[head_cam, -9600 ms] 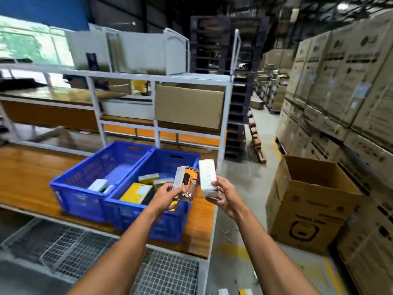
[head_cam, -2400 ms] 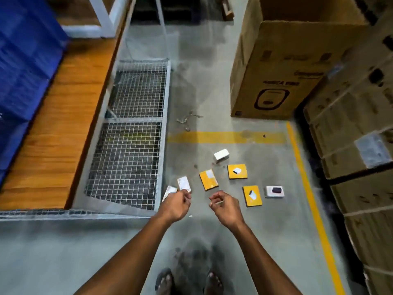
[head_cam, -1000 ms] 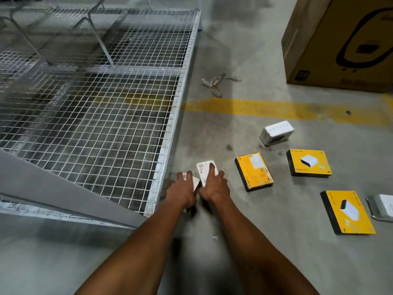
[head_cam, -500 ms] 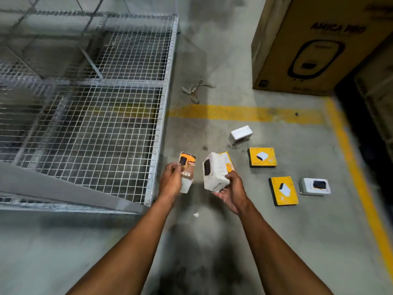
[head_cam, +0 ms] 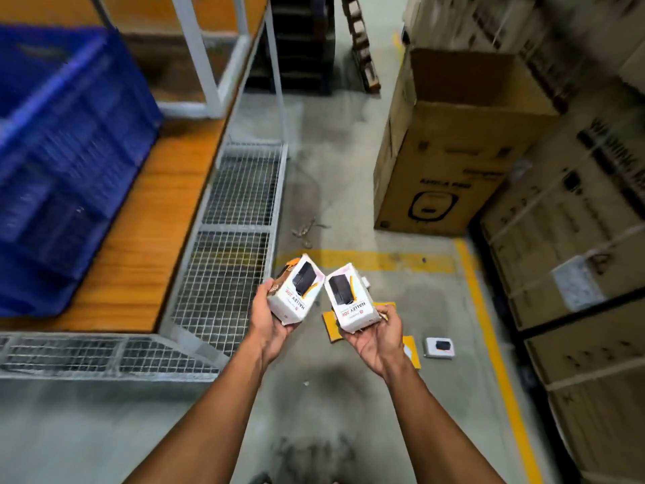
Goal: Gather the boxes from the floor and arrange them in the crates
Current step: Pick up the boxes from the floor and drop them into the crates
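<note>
The left hand (head_cam: pixel 270 317) and right hand (head_cam: pixel 375 335) are each cupping one white box (head_cam: pixel 296 291), (head_cam: pixel 350 298) at frame centre, each grip curled underneath, probably for carrying to the blue crate (head_cam: pixel 66 162) on the tabletop (head_cam: pixel 139 256), upper left.

This is a warehouse, a storage and packing floor; the bare grey concrete floor (head_cam: pixel 349 176) carries painted yellow lane lines (head_cam: pixel 485 309), the sort that mark aisles; along the right side brown cardboard cartons (head_cam: pixel 576 246) stand stacked high, strapped and labelled; a big open carton (head_cam: pixel 450 158) with printed branding sits on the floor near them; on the left a wooden counter (head_cam: pixel 139 239) on a white metal frame (head_cam: pixel 199 61) holds a blue plastic crate (head_cam: pixel 66 162), with a wire-mesh shelf (head_cam: pixel 227 260) beneath it; dark pallets (head_cam: pixel 300 43) are piled at the far end of the aisle.
</note>
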A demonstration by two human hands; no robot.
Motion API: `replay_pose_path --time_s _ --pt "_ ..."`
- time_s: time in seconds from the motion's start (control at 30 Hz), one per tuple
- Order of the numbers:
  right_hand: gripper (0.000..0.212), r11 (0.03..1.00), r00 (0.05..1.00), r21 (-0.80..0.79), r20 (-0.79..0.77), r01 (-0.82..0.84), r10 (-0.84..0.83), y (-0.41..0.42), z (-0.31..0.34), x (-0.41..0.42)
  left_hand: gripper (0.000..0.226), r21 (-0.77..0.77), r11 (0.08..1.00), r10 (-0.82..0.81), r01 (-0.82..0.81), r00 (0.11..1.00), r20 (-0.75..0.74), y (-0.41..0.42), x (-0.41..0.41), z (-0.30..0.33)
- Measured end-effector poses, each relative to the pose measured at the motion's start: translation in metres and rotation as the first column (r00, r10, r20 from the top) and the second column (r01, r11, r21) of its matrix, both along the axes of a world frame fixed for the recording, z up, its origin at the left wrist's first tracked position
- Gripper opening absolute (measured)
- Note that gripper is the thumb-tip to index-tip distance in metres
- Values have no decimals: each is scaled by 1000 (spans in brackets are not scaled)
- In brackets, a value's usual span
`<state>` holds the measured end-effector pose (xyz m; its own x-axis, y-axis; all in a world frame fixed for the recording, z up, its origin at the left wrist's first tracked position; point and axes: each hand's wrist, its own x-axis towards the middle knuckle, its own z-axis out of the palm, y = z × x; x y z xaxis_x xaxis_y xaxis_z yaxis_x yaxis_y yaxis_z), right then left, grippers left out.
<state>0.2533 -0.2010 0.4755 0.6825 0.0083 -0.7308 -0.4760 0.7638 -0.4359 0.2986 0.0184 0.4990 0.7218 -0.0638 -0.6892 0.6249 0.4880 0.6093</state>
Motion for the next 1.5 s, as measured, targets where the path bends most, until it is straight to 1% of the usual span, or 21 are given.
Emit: replay_pose_path --time_s 0.13,0.27,0.37,0.4,0.43,0.47,0.5,0.57,0.6,0.63,0.7,0.77,0.87,0.93,1.0,1.07,1.17,1.23,1.37,1.43,1.5 --pt "57 998 997 -35 61 -43 45 -5 104 -9 45 61 994 -99 95 993 64 11 -11 103" --pt "47 994 977 -13 182 -113 113 2 197 -6 63 144 980 -158 134 973 170 43 -17 194" --pt "43 987 951 -43 266 -154 160 13 256 1 55 239 966 -153 97 961 231 76 -21 252" --pt "43 982 936 -63 296 -179 190 18 270 4 54 251 964 -150 87 958 244 84 -23 268" --pt "43 972 920 -107 317 -208 231 26 287 7 46 240 967 -142 79 955 259 97 -26 284" --pt "45 960 902 -150 333 -238 276 36 305 9 38 219 974 -120 59 954 276 109 -31 301" --pt "51 943 880 -197 348 -267 322 49 322 10 38 213 976 -101 39 952 289 125 -35 314" --pt "76 906 831 -282 379 -316 408 73 349 14 56 218 976 -93 25 948 305 149 -41 341" --pt "84 889 807 -313 392 -334 441 88 362 15 62 221 975 -87 14 942 324 164 -45 353" --pt "85 876 783 -333 410 -349 468 103 374 16 63 219 976 -82 4 934 349 178 -49 364" --pt "77 848 721 -364 453 -386 523 139 395 18 58 220 975 -57 -30 924 377 209 -57 384" --pt "72 817 660 -399 486 -415 573 178 411 23 51 205 977 -23 -66 913 408 242 -66 402" --pt "69 802 613 -405 517 -439 597 246 433 27 55 214 966 36 -145 895 445 303 -77 421" --pt "59 801 590 -406 541 -440 599 289 443 28 54 229 957 56 -177 889 455 341 -84 430" --pt "49 791 563 -411 557 -452 611 331 449 27 47 253 940 92 -229 884 459 378 -94 437" --pt "52 794 558 -419 565 -440 608 369 453 28 44 276 918 138 -284 883 448 413 -104 438" --pt "60 789 547 -422 569 -447 614 425 455 26 51 292 895 196 -338 885 423 464 -119 431" --pt "54 775 541 -438 556 -455 631 457 453 27 57 299 878 236 -373 882 407 492 -127 426" --pt "24 735 510 -498 529 -460 678 520 449 34 56 280 845 317 -456 848 425 543 -133 425" --pt "22 712 498 -549 512 -437 700 544 449 44 52 287 830 336 -479 839 428 560 -127 425" --pt "29 689 493 -606 491 -398 718 568 447 60 50 314 811 343 -495 835 429 575 -117 425"
